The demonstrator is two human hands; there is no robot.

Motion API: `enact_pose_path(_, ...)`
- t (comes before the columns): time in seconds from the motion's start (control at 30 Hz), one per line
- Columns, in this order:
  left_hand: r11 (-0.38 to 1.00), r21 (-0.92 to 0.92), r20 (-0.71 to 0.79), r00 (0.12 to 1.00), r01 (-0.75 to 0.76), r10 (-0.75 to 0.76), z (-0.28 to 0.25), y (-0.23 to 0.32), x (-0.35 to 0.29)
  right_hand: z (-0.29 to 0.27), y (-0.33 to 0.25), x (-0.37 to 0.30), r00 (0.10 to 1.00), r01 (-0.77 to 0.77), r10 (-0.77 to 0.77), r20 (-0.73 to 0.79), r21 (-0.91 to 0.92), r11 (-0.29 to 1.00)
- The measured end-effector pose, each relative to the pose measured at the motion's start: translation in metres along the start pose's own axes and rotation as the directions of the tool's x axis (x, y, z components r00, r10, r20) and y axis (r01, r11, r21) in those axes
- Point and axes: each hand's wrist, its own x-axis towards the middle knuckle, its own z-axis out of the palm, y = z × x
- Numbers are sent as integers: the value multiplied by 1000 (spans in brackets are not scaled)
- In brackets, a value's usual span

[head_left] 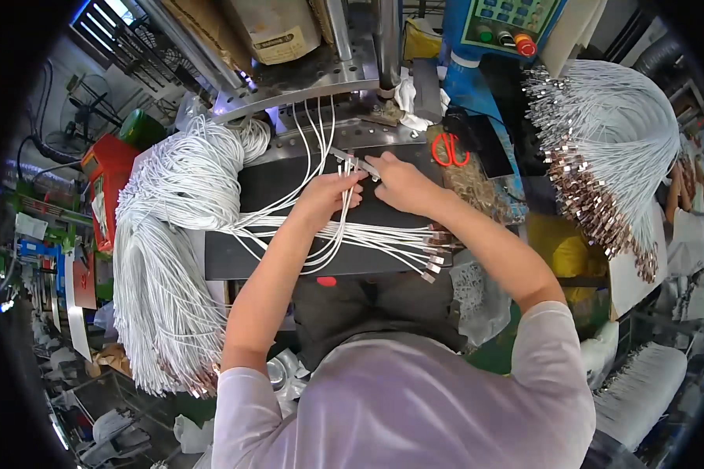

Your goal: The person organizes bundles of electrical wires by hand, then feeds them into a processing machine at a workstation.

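My left hand (328, 195) is closed around several white cables (343, 227), their ends upright beside its fingertips. My right hand (403, 184) pinches the end of a narrow metal bar (343, 155) that crosses behind those cable ends. Small connector ends show where the bar and cables meet, but the exact contact is too small to make out. More white cables (375, 234) lie across the black work mat (270, 187) below my hands, their metal plugs (432, 266) at the right. A few strands run up from the mat to the machine's metal plate (289, 92).
A thick bundle of white cables (172, 187) hangs over the left edge. Another bundle (626, 117) with metal plugs lies at the right. Red-handled scissors (450, 150) rest right of my right hand. A blue control box (501, 31) with buttons stands behind. A red machine (102, 187) is at far left.
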Motion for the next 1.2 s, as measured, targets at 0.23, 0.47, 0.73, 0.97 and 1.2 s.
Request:
enact_pose_path(0.23, 983, 168, 51, 995, 74, -83, 6, 3, -1, -7, 1, 12, 677, -648, 559, 479, 748, 143)
enact_pose_path(0.47, 960, 255, 51, 989, 119, -136, 11, 2, 4, 1, -12, 1, 781, -593, 531, 329, 660, 462)
enact_pose_path(0.73, 978, 206, -59, 997, -35, 48, 5, -1, 5, -5, -1, 3, 850, -516, 449, 275, 604, 607)
enact_pose_path(0.97, 916, 399, -61, 998, 42, -19, 4, -5, -5, -8, 23, 4, 787, -570, 520, 332, 715, 405)
enact_pose_path(1.2, 668, 743, -120, 991, 48, 62, 21, 0, -10, -13, 16, 1, 853, -515, 421, 308, 621, 591)
